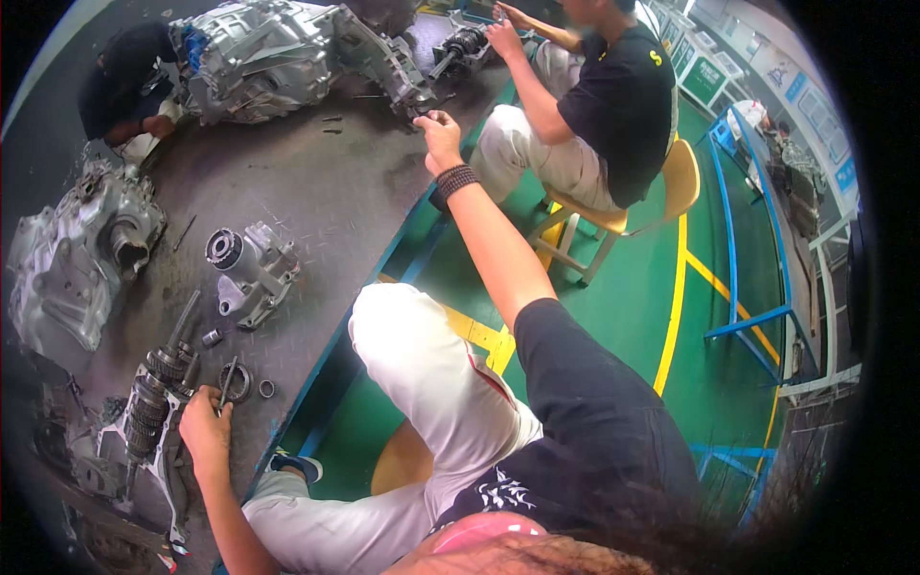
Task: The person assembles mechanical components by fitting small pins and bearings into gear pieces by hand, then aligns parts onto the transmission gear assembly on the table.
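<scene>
My left hand is at the near left of the metal table, its fingers pinched on a thin metal rod. The rod crosses a dark metal ring lying on the table. Beside that hand stands a gear shaft assembly with stacked gears and a pale bracket. My right arm stretches far forward, and my right hand has its fingers closed near the end of a silver casing. Whatever small thing those fingers hold cannot be made out.
A small housing, a short cylinder and a small ring lie on the table. Large castings and a gearbox stand farther off. One co-worker sits at right; another leans in at far left.
</scene>
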A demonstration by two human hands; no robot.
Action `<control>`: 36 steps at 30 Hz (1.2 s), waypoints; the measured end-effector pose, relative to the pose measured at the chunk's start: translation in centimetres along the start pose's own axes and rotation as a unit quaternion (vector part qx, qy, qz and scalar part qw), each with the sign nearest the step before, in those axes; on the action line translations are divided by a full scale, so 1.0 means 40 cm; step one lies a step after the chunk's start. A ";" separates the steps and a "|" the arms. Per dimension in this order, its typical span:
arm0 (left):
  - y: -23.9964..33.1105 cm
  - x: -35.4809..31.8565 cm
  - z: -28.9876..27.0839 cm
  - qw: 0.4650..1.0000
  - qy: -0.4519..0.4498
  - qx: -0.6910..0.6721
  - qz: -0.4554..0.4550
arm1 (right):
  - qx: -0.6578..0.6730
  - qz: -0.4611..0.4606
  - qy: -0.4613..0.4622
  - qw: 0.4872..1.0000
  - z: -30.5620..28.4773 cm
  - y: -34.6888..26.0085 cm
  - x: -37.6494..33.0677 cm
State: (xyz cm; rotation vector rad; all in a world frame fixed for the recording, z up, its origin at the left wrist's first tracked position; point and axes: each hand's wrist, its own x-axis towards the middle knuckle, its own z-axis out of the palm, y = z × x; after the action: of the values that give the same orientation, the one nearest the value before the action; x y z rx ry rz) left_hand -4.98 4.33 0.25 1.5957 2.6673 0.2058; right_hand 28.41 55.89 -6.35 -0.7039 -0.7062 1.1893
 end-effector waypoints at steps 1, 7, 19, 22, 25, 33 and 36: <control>0.006 0.000 0.006 1.000 0.001 0.007 0.000 | 0.005 0.003 0.007 1.000 0.001 0.009 0.004; 0.027 0.007 0.003 0.999 -0.012 0.028 -0.031 | 0.013 0.009 0.012 1.000 0.004 0.027 0.000; 0.000 0.020 0.012 0.997 -0.022 0.052 -0.043 | -0.229 -0.192 0.060 0.952 0.022 0.078 0.043; 0.020 0.022 0.004 0.998 -0.020 0.043 -0.036 | -0.198 -0.169 0.058 0.964 0.011 0.071 0.074; 0.024 0.028 0.009 0.999 -0.020 0.035 -0.030 | -0.168 -0.179 0.060 0.968 0.000 0.068 0.091; 0.017 0.026 0.014 0.998 -0.026 0.031 -0.040 | -0.209 -0.188 0.042 0.959 -0.020 0.067 0.085; 0.022 0.028 0.020 0.999 -0.015 0.012 -0.032 | -0.168 -0.203 0.069 0.962 -0.025 0.063 0.081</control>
State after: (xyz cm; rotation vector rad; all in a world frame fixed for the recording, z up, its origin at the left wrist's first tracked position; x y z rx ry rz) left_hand -4.67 5.80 -0.38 1.5056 2.7029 0.1477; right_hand 28.50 59.46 -8.58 -0.8663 -0.8954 0.6435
